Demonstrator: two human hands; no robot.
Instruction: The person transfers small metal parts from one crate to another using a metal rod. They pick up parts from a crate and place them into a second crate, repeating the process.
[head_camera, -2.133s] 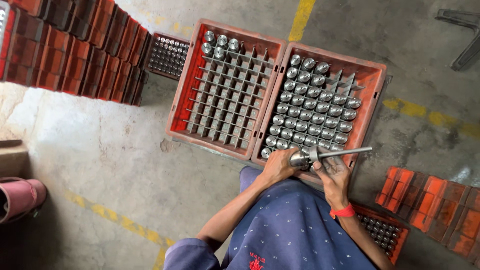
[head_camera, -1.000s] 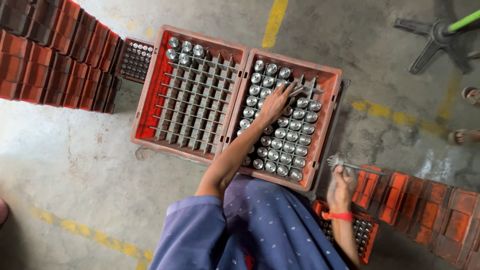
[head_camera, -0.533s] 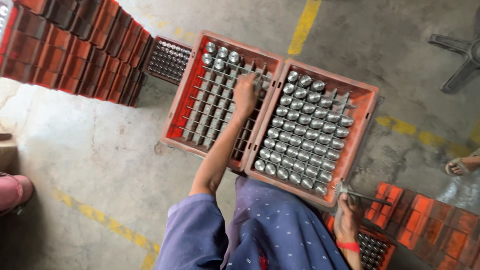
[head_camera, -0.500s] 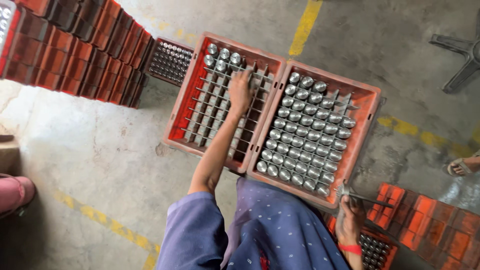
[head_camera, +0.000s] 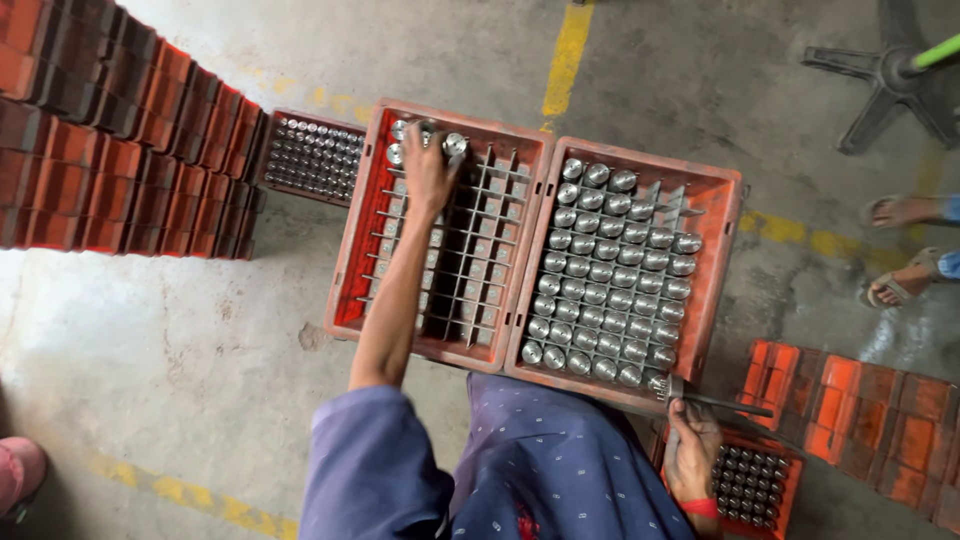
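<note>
Two orange divided crates sit side by side on the concrete floor. The right crate (head_camera: 727, 250) is nearly full of shiny metal cylinders (head_camera: 610, 270). The left crate (head_camera: 346, 250) is mostly bare grid, with a few cylinders (head_camera: 455, 143) in its far row. My left hand (head_camera: 428, 168) reaches to that far row, fingers closed down over a cylinder at a cell there. My right hand (head_camera: 690, 455) hangs by the right crate's near corner and grips a thin metal tool (head_camera: 718, 402) that points right.
Stacked orange crates (head_camera: 120, 130) line the left side, with a crate of small metal parts (head_camera: 315, 155) beside them. More orange crates (head_camera: 860, 410) and a parts crate (head_camera: 750, 480) lie at the lower right. Another person's sandalled feet (head_camera: 900, 212) and a chair base (head_camera: 885, 80) are at the right.
My left hand went from the right crate across to the far row of the left crate. My right hand dropped to my side, still holding the tool.
</note>
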